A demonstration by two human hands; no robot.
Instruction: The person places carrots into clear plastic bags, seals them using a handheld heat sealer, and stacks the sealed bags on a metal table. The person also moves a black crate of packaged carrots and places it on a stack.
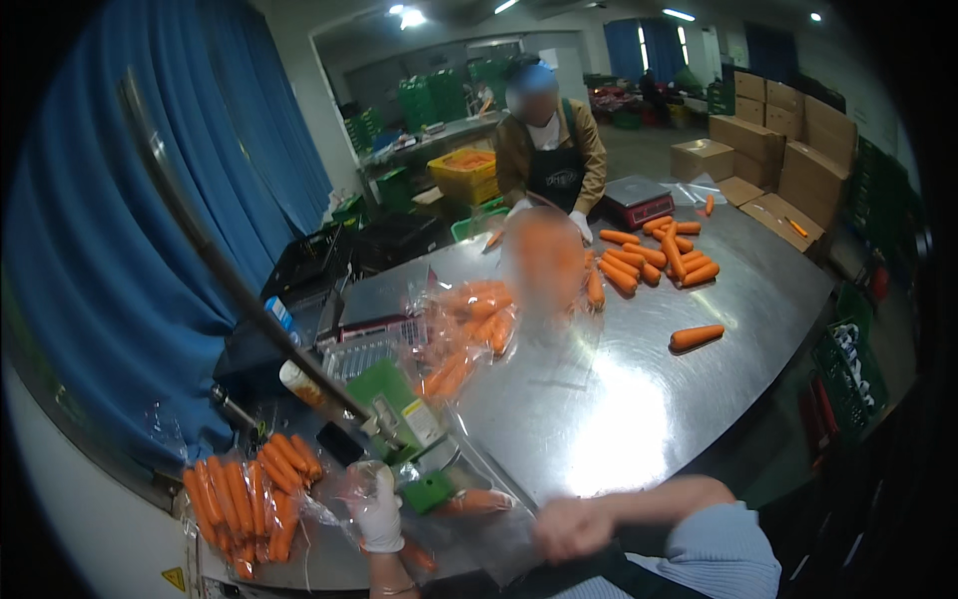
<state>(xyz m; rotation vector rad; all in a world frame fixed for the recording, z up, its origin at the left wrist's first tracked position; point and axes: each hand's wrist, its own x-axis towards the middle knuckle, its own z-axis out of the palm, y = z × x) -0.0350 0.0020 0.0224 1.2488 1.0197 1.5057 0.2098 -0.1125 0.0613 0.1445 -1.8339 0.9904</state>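
Note:
My left hand (380, 513), in a white glove, grips clear plastic (361, 479) at the lower middle. Close beside it are a small green machine part (429, 491) and a bagged carrot (479, 501); another carrot (418, 555) lies partly beneath the hand. My right hand (572, 528) appears bare and motion-blurred near the table's front edge, its fingers unclear. To the left of my gloved hand lie clear bags of carrots (239, 498). A green bench device (397, 404) with a long metal arm (224, 277) stands just beyond my left hand.
Across the steel table (524, 419), a co-worker (550, 150) stands behind loose carrots (658, 254) and a scale (638, 201). More bagged carrots (471, 322) lie mid-table, partly hidden by a blurred patch. Cardboard boxes (756, 150) stand at right; a blue curtain (112, 224) hangs left.

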